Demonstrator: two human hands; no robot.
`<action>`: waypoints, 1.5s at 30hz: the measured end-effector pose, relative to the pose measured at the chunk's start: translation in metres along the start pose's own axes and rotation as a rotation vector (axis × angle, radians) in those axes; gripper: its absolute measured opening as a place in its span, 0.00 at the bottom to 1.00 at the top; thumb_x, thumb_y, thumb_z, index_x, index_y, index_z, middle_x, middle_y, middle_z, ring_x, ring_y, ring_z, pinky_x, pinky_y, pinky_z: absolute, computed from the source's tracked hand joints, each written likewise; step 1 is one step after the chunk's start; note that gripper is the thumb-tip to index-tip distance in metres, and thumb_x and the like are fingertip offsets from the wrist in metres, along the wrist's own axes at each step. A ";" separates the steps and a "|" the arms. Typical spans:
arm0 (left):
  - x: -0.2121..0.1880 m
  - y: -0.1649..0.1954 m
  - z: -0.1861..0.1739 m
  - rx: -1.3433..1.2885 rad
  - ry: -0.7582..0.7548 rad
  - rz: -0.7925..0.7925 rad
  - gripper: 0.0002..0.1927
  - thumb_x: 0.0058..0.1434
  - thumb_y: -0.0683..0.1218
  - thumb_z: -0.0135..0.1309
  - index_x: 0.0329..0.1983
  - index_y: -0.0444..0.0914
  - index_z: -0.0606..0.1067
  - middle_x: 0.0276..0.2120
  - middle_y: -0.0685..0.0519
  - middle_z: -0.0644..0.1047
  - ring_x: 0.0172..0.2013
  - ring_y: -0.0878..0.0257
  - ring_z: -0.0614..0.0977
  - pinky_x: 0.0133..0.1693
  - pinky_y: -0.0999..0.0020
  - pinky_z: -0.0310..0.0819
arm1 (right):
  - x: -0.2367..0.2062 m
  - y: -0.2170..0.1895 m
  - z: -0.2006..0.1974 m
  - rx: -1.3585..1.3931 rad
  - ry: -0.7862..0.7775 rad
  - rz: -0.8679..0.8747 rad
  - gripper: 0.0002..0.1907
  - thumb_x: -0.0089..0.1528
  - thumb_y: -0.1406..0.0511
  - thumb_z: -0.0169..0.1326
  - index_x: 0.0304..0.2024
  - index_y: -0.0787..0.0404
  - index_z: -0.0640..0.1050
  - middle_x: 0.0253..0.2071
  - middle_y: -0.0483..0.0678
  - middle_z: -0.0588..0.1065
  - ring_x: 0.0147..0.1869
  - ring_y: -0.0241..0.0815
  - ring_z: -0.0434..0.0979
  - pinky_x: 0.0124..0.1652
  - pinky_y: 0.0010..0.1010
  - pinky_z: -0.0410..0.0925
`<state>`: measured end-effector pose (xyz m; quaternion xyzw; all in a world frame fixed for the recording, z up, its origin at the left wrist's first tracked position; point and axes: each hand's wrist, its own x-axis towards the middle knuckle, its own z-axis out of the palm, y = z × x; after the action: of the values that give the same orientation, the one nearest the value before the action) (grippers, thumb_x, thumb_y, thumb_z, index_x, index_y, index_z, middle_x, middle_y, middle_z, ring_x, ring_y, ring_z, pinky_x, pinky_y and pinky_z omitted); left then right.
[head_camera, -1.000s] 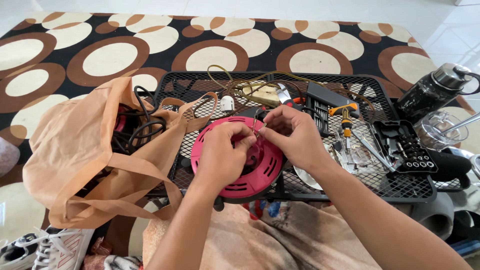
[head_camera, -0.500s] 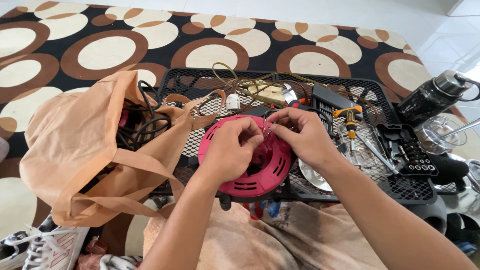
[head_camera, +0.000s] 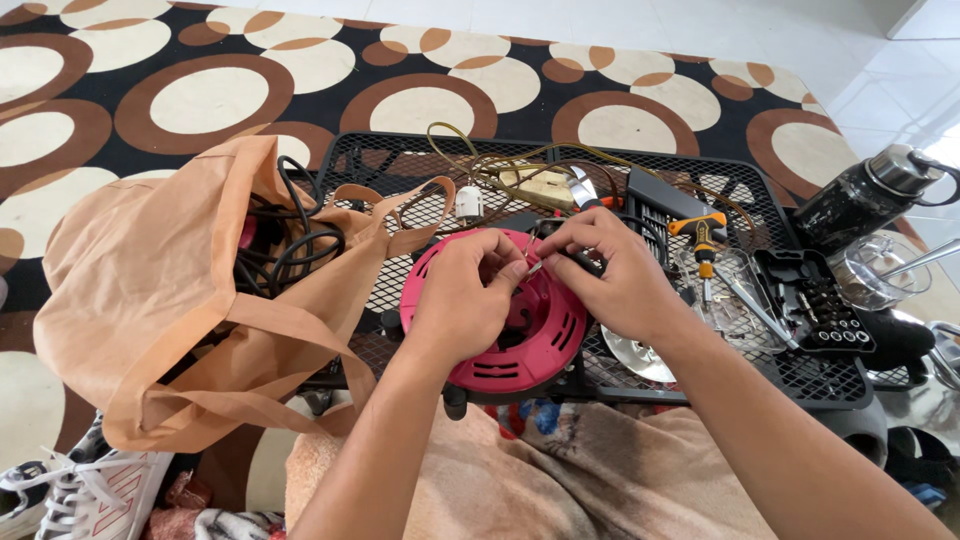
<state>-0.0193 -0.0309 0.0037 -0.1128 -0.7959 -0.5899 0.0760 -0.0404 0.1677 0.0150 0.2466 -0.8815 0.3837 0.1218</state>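
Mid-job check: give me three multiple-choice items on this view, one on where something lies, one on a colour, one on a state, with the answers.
1. Where is the tan cloth bag?
A. On the left edge of the black mesh tray
B. Under the bottle
C. On the far right

2. What colour is the round cable reel?
A. Green
B. Pink-red
C. White

3. What are the hands doing?
A. Both resting flat on the rug
B. One lifting the bottle
C. Left hand and right hand pinching small parts together over the reel

Answers: 1 A, the bag slumps over the tray's left side. 2 B, the reel's face is pink-red. 3 C, the fingertips of both hands meet above the reel.
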 end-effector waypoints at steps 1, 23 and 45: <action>0.000 0.001 0.000 0.003 0.005 -0.006 0.05 0.62 0.41 0.58 0.34 0.34 0.77 0.24 0.53 0.80 0.26 0.67 0.78 0.32 0.69 0.74 | 0.000 -0.001 0.000 -0.004 0.000 -0.012 0.08 0.61 0.65 0.59 0.42 0.55 0.83 0.47 0.48 0.75 0.53 0.43 0.77 0.53 0.33 0.69; -0.001 0.004 0.003 -0.044 0.013 -0.041 0.04 0.63 0.42 0.56 0.36 0.35 0.76 0.27 0.52 0.81 0.28 0.64 0.81 0.34 0.67 0.76 | -0.005 -0.013 0.009 -0.057 0.054 -0.095 0.12 0.55 0.61 0.67 0.39 0.57 0.82 0.63 0.52 0.74 0.69 0.52 0.70 0.65 0.43 0.62; 0.001 0.006 0.002 -0.107 0.027 -0.136 0.11 0.64 0.48 0.54 0.36 0.35 0.76 0.27 0.51 0.82 0.28 0.64 0.84 0.32 0.66 0.78 | -0.010 -0.015 0.019 -0.023 0.076 -0.123 0.09 0.56 0.67 0.63 0.40 0.59 0.81 0.61 0.51 0.75 0.66 0.52 0.73 0.63 0.42 0.64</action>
<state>-0.0184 -0.0277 0.0084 -0.0544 -0.7681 -0.6367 0.0405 -0.0240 0.1483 0.0074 0.2841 -0.8638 0.3744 0.1814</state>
